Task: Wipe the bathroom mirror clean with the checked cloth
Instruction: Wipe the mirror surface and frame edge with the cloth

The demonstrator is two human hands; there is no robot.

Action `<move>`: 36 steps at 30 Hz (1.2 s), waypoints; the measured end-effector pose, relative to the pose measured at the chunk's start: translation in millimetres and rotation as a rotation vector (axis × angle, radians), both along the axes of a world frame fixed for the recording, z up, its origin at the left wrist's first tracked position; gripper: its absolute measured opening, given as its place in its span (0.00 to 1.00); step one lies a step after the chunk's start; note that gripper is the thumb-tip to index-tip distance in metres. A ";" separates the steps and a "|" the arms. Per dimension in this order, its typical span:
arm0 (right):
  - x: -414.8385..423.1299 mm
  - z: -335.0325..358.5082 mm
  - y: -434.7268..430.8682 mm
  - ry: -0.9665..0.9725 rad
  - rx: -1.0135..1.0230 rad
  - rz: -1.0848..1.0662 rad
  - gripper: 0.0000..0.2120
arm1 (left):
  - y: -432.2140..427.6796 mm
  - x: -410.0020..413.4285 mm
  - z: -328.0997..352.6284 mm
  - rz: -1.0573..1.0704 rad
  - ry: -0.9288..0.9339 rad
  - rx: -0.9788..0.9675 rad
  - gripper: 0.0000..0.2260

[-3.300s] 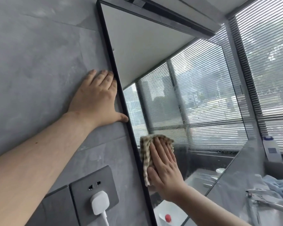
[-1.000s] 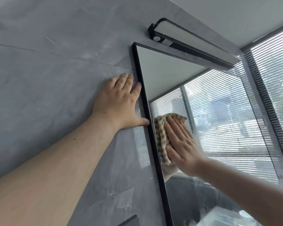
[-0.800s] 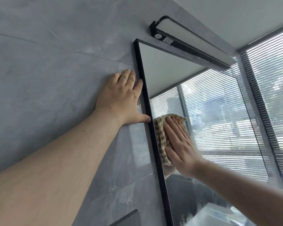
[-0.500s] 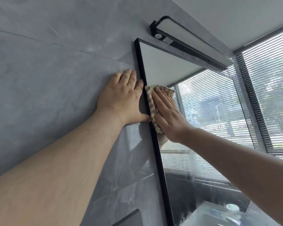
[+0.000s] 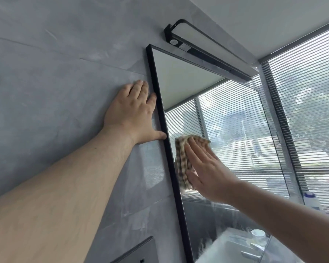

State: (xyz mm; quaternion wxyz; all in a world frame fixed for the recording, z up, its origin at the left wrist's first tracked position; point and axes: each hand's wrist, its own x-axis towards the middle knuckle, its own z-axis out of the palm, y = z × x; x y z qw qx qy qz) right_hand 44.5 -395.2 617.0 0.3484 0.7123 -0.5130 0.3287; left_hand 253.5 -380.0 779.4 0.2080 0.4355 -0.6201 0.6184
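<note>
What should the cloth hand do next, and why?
Probably slide the right hand and the checked cloth it presses flat straight down the mirror, alongside the black frame. The cloth sits by the left edge at mid-height, and the glass below it looks streaky and hazy. The left hand is flat on the wall, bracing, so it can stay.

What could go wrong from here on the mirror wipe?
1. The right hand presses the checked cloth flat, ungripped; the cloth could slip and drop.
2. The left hand has its thumb on the black frame beside the mirror glass; it may smudge the glass.
3. The smears low on the glass could get missed.
</note>
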 end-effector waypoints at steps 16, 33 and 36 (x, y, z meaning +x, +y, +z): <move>21.2 41.4 32.8 -0.098 0.145 0.055 0.32 | 4.4 -1.6 -0.4 0.007 0.003 0.030 0.53; 11.5 60.2 28.1 -0.163 0.204 0.190 0.35 | 5.5 -2.9 -0.5 0.016 0.005 0.040 0.54; 11.2 45.5 30.1 -0.146 0.225 0.185 0.34 | 6.9 -3.4 -0.5 0.021 0.006 0.043 0.54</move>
